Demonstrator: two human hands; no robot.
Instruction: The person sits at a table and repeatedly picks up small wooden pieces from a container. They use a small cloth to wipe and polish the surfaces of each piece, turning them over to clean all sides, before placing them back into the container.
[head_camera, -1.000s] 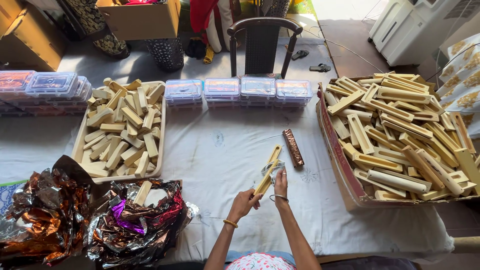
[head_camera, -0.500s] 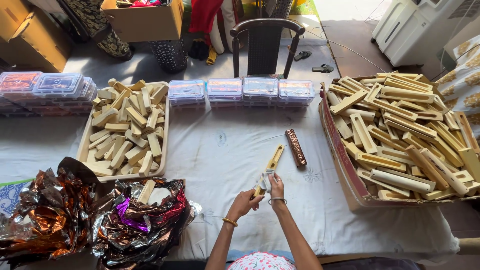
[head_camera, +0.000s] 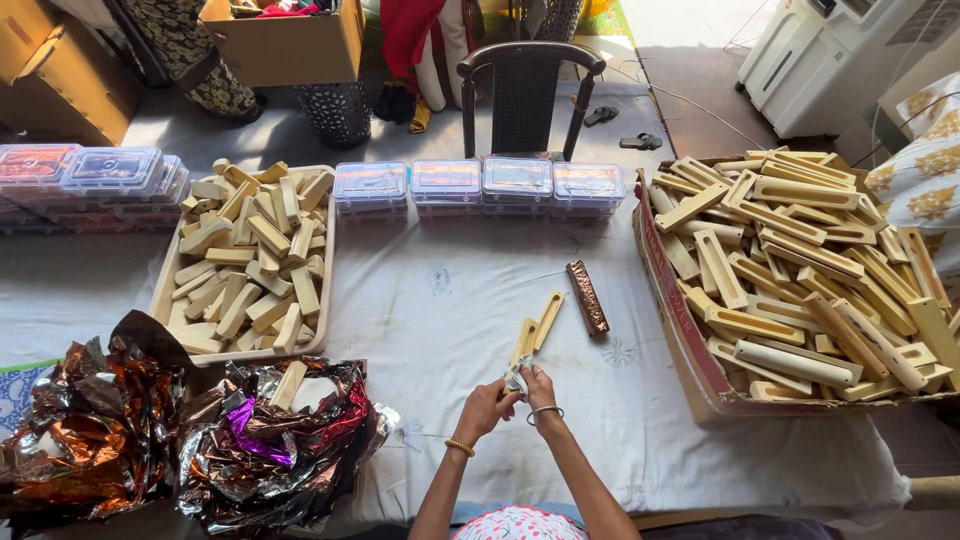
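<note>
**Both hands pinch foil at mould's near end**

Left hand (head_camera: 487, 408) & right hand (head_camera: 540, 389), grips pressed together on a silver foil scrap (head_camera: 516, 377) at the cream slotted mould (head_camera: 536, 327), mid-desk. Best kept taut. Beyond: wrapped bar (head_camera: 587, 297), clear boxes (head_camera: 480, 183).

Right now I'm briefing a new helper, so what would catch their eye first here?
Probably the big cardboard box at right, heaped with cream slotted pieces, and the crumpled shiny foil at lower left. In the middle, the left hand and right hand meet at one end of a cream piece.

Packing workshop, box of moulds (head_camera: 800, 280), foil wrappers (head_camera: 270, 440)
</note>
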